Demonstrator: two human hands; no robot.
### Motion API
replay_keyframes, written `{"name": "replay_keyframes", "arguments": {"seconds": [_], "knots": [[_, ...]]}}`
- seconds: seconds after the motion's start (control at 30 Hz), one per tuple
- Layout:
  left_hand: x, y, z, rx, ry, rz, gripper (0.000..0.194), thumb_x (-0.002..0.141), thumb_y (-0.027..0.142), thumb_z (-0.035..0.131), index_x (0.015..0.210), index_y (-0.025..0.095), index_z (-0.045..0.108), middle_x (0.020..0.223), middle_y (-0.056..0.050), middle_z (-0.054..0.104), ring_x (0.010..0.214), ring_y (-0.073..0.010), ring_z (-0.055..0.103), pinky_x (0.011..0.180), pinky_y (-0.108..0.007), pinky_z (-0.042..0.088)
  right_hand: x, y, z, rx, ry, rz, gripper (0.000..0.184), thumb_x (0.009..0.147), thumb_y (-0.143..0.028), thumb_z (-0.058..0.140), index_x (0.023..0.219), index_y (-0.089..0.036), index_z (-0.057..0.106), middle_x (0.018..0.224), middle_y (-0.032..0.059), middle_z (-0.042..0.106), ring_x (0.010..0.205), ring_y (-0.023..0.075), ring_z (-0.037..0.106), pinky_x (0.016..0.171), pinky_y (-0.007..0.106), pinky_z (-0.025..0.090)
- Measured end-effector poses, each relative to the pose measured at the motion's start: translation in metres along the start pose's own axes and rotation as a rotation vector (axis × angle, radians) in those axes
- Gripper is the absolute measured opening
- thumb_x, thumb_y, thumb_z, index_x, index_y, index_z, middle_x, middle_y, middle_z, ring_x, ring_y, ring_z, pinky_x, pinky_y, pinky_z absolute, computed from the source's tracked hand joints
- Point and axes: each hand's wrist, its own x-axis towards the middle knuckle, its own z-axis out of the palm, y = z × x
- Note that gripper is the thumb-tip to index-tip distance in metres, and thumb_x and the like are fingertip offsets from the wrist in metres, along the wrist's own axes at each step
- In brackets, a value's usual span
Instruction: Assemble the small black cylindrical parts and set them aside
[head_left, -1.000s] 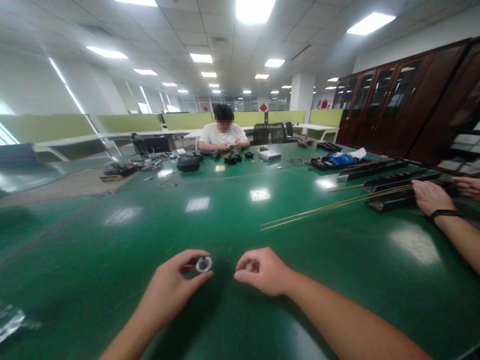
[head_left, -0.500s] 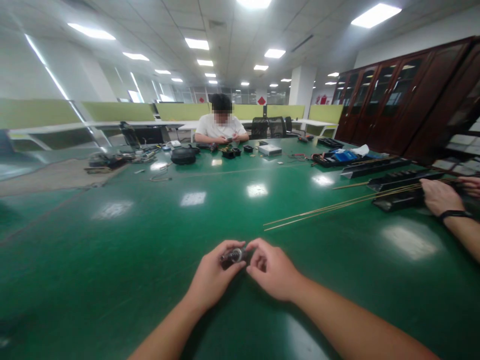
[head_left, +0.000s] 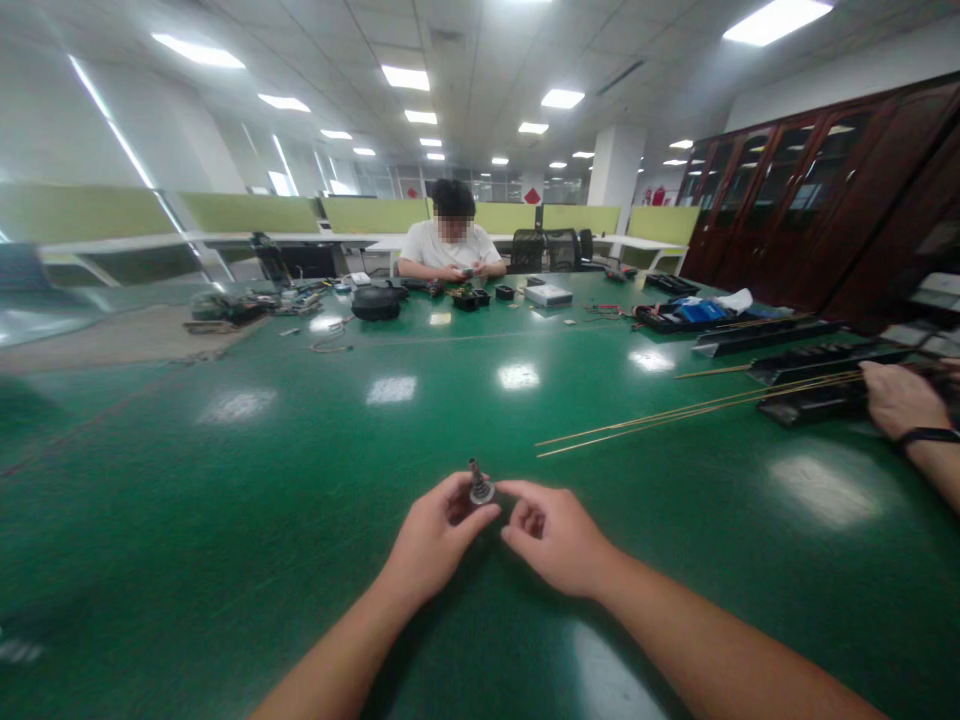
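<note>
A small dark metal shaft with a round flanged base (head_left: 481,488) stands upright in my left hand (head_left: 439,535). My left thumb and fingers are closed around its lower part, and its narrow end points up. My right hand (head_left: 559,540) is just to the right, with the index finger reaching to the flange's edge. The right thumb stays apart from that finger, while the other fingers curl in and hold nothing I can see. Both hands are above the green table (head_left: 315,590).
Long thin brass-coloured rods (head_left: 675,411) reach in from the right, by a co-worker's hand (head_left: 904,398) and black metal channels (head_left: 810,400). Across the table sits another person (head_left: 452,245), near a black case (head_left: 376,302) and a white box (head_left: 548,295).
The metal shaft has tipped from lying sideways to upright in my left hand. My right fingers have shifted slightly, index now straighter. The whole view has moved a little.
</note>
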Motion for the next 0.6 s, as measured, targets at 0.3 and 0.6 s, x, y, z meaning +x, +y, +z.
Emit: {"name": "replay_keyframes", "arguments": {"seconds": [0.3,0.6], "knots": [[0.0002,-0.0019,-0.0026,0.133,0.090,0.065,0.042,0.089,0.045,0.057,0.124,0.023,0.064,0.126,-0.006,0.064,0.116,-0.0245,0.059,0.102,-0.038,0.048,0.0006,0.0029,0.0010,0.024,0.036,0.011,0.045,0.079,-0.015,0.064,0.124,-0.020,0.060,0.076,-0.0021,0.066,0.064,0.0121,0.058,0.063,0.024,0.047],[-0.0010,-0.0069,0.0000,0.132,0.083,0.040,0.050,0.083,0.038,0.064,0.129,0.022,0.055,0.116,-0.007,0.066,0.103,-0.0223,0.064,0.096,-0.039,0.051,0.0035,0.0062,0.0035,0.202,0.115,0.075,0.057,0.079,-0.014,0.063,0.131,-0.020,0.043,0.081,-0.0026,0.062,0.066,0.0119,0.057,0.065,0.025,0.047]]}}
